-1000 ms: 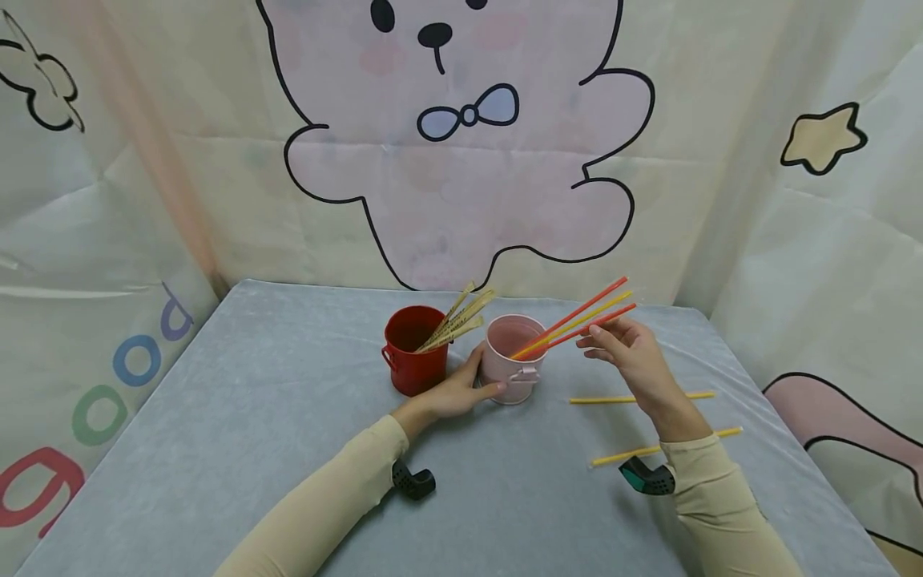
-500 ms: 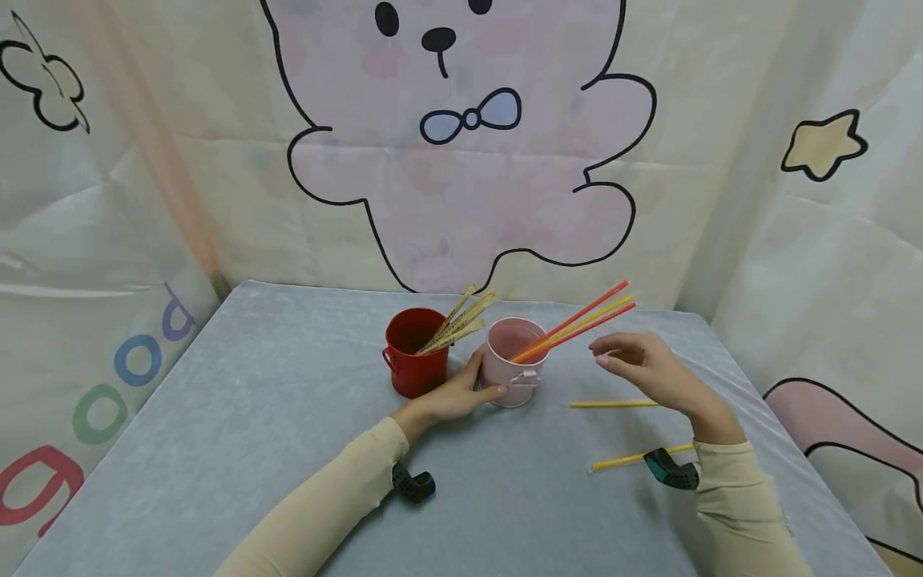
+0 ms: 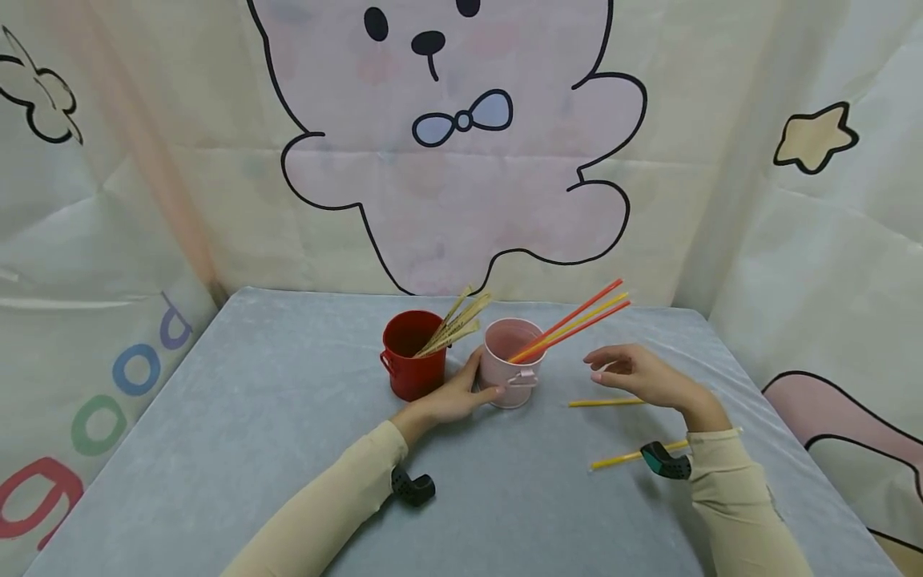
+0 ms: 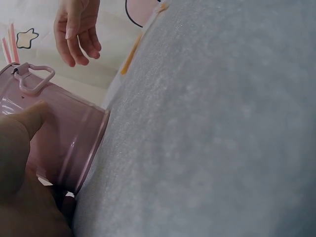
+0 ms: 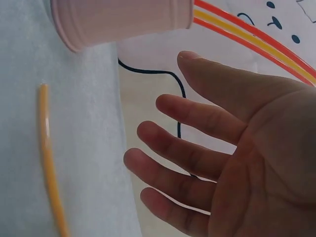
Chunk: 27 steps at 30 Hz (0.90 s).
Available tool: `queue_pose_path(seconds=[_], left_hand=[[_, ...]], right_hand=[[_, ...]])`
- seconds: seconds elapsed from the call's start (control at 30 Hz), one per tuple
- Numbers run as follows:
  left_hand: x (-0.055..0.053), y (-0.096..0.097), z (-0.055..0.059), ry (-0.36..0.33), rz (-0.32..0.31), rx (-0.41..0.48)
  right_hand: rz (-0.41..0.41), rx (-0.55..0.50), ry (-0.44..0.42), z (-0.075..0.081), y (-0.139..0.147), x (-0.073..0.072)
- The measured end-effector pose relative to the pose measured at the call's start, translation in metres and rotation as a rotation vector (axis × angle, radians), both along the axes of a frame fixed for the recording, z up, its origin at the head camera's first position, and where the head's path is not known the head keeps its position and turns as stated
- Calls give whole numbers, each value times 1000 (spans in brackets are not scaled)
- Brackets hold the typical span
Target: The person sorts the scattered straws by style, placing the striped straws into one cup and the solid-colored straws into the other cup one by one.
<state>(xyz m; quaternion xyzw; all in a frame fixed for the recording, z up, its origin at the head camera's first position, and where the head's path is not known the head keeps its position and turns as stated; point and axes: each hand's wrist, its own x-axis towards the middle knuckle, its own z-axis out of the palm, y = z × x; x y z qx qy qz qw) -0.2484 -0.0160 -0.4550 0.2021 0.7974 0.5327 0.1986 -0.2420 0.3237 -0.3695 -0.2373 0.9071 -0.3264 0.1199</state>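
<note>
A small pink pail (image 3: 503,375) stands upright on the table, with two red-orange straws and a yellow straw (image 5: 252,39) leaning out to the right. My left hand (image 3: 449,397) grips its lower side, the thumb (image 4: 32,117) across the front and the other fingers mostly hidden behind. To the right, my right hand (image 3: 652,377) hovers with relaxed, spread fingers and holds nothing. Below it on the cloth lies one yellow straw (image 3: 604,403); nearer the front lies another yellow straw (image 3: 613,462), partly covered by the wrist camera.
Just left of the pink pail is a red pail (image 3: 414,375) holding several tan patterned sticks (image 3: 456,327) that lean right. A grey-blue cloth (image 3: 216,449) covers the table. Printed fabric (image 3: 685,120) hangs behind and at both sides.
My right hand has let go of the straws in the pink pail, drawn back to the right and sunk slightly. The left hand keeps its grip on the pail.
</note>
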Motion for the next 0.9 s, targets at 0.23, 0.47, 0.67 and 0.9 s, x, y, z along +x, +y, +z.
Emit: queue_pose_path(seconds=[0.23, 0.47, 0.67, 0.9], left_hand=[[-3, 2, -1, 10, -3, 9], [0, -2, -1, 1, 10, -8], [2, -3, -2, -8, 19, 8], [-2, -2, -3, -12, 9, -6]], right_hand=[[12, -19, 24, 6, 11, 3], [67, -81, -10, -13, 39, 5], [55, -97, -55, -32, 52, 1], [55, -50, 3, -39, 55, 0]])
